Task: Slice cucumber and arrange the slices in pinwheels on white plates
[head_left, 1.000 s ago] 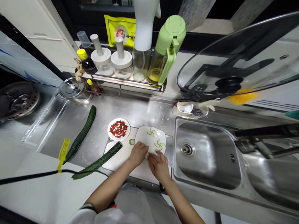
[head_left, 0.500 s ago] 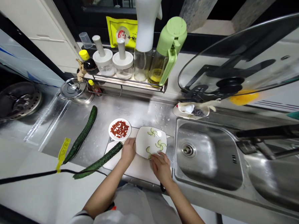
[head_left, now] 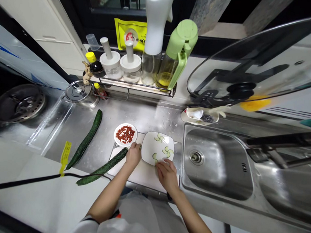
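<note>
A white square plate [head_left: 151, 144] lies on a pale cutting board [head_left: 145, 174], with thin cucumber slices [head_left: 167, 151] set out on it in pinwheel shapes. My right hand [head_left: 167, 173] reaches over the plate's near edge, its fingertips pinched at a cucumber slice in the near-left pattern. Beside the plate's left edge, my left hand [head_left: 133, 156] is closed with its fingers bent; what it holds, if anything, is hidden. Just left of that hand is the end of a cut cucumber [head_left: 106, 168]. A small white dish [head_left: 116, 136] of chopped red pieces stands behind it.
A whole cucumber [head_left: 87, 142] lies to the left. Behind are a lidded steel pot [head_left: 82, 94] and a rack [head_left: 135, 86] of jars and oil bottles. The sink [head_left: 215, 162] is on the right. A black cable [head_left: 31, 181] with a yellow tag crosses the front left.
The view has shifted slightly. My right fingertips have moved a little at the plate's near edge; my left hand stays beside the plate.
</note>
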